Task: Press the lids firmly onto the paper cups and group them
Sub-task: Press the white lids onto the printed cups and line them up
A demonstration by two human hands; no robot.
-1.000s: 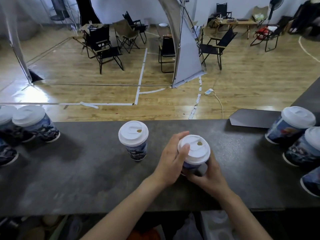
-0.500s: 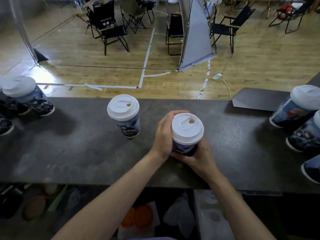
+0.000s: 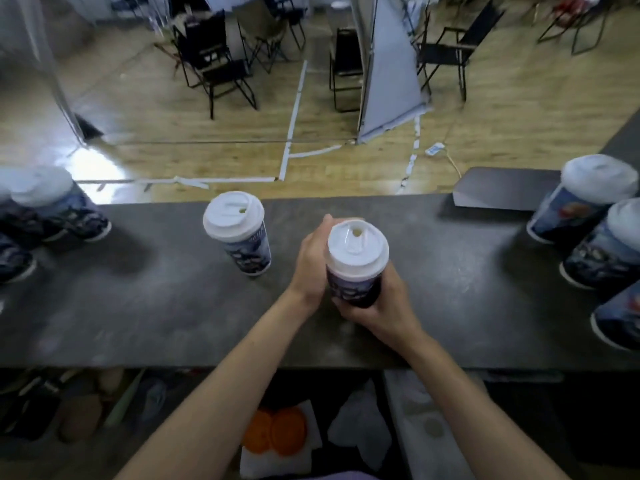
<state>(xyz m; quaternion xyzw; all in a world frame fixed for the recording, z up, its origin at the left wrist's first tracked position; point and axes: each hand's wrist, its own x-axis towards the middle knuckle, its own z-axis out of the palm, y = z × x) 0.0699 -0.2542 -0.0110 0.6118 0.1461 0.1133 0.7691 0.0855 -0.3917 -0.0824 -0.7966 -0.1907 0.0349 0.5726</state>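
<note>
White domed lid sits on the paper cup; left hand and right hand both grip its printed wall over the grey matte table. Left thumb has left the lid.

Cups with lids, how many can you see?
8 cups: one gripped by left hand and right hand, one left of it, three at the left edge, three at the right edge; more may be cropped.

Dark counter, black folding chairs, wooden floor.
</note>
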